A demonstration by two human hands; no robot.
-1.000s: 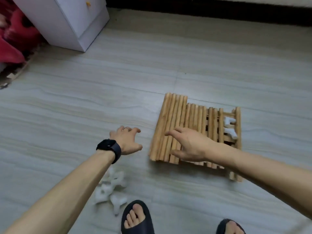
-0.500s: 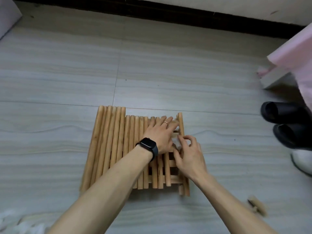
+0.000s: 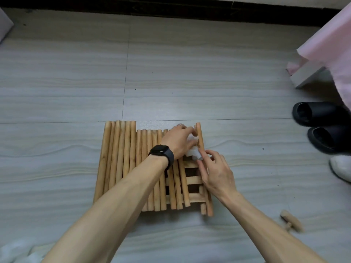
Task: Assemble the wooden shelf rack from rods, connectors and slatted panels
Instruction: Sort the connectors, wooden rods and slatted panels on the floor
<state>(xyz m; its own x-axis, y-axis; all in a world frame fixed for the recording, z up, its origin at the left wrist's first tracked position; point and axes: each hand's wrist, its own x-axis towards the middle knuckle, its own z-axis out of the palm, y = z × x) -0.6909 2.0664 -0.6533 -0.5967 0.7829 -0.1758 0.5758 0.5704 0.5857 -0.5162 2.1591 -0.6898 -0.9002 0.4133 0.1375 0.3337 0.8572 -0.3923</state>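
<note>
Bare forearms (image 3: 121, 196) here, chunky black smartwatch (image 3: 161, 153) with a black band on the left wrist, plus a thin ring (image 3: 180, 125) on the left hand (image 3: 176, 143).

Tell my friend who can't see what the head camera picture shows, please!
Seen from above, a person's left hand and right hand grip white connectors on top of a slatted panel. Wooden rods lie side by side on the panel, on a grey floor. Black slippers sit at the right.
</note>
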